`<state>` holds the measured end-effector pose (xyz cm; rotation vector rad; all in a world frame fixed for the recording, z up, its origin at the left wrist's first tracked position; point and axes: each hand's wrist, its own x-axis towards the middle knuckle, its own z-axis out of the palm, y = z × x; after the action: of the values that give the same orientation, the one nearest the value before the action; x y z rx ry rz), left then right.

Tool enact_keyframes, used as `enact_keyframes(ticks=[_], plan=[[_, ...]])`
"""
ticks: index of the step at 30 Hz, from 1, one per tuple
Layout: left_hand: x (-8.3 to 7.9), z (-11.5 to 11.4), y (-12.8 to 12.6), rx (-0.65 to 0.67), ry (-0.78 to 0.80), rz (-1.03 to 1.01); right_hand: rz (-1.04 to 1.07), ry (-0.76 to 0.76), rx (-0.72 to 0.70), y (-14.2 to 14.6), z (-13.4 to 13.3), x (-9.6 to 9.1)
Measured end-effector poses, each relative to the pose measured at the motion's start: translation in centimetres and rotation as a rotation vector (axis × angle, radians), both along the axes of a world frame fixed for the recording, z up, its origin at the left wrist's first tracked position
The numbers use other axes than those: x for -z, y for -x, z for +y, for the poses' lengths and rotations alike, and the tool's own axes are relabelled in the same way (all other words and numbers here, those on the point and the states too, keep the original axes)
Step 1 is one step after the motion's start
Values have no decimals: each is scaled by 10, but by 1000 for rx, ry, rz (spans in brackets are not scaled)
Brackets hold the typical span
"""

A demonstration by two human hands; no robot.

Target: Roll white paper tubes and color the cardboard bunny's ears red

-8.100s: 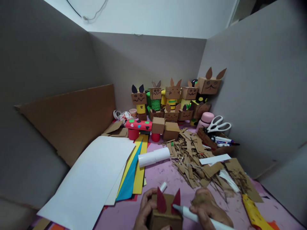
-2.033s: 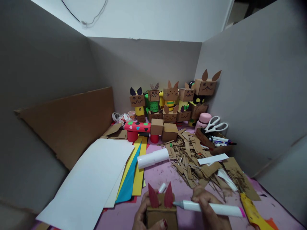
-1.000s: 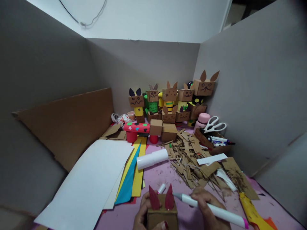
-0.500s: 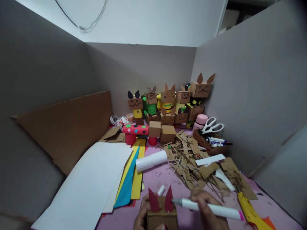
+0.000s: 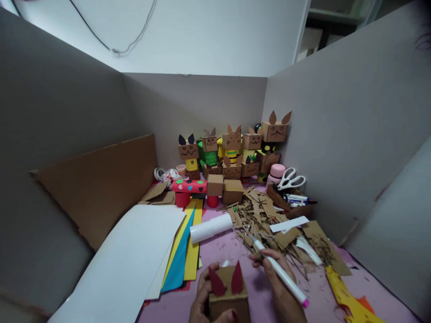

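Observation:
At the bottom middle, my left hand point(image 5: 201, 298) is closed round a small brown cardboard box point(image 5: 229, 307). Two pointed dark-red ears point(image 5: 236, 278) stand up from the top of this box. To its right, my right hand point(image 5: 281, 287) grips a white marker point(image 5: 281, 274) with a pink end; its grey tip points up and away, apart from the box. Behind the box lies a small white cap point(image 5: 225, 264), partly hidden.
White sheets point(image 5: 124, 251) and coloured paper lie left. A white paper roll point(image 5: 211, 228) and cardboard scraps point(image 5: 259, 215) lie ahead. Cardboard animal figures point(image 5: 232, 141) stand behind a red tube figure point(image 5: 190, 186). At right are scissors point(image 5: 291, 179) and a yellow glue gun point(image 5: 346, 296).
The marker has moved off the right red ear and swung upright, its tip now pointing away. My left hand still holds the box, and the camera view has shifted slightly.

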<state>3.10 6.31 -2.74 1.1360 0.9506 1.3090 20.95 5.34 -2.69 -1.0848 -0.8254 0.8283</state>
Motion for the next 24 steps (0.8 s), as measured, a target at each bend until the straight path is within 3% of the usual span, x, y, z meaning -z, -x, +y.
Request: enact_keyframes(ticks=[4, 8, 11, 15, 18, 24], plan=[[-6, 0, -2, 39, -117, 54, 77, -150, -269, 21, -9, -6], [-4, -3, -2, 138, -100, 65, 78, -126, -509, 25, -21, -18], [2, -6, -1, 172, -79, 102, -68, -63, -551, 15, -29, -23], [6, -11, 1, 214, -222, 291, -96, -18, -577, 5, -36, -15], [2, -17, 0, 207, -301, 380, -74, -29, -568, 4, -40, -11], [1, -33, -4, 157, -310, 422, -110, -117, -609, -4, -55, -13]])
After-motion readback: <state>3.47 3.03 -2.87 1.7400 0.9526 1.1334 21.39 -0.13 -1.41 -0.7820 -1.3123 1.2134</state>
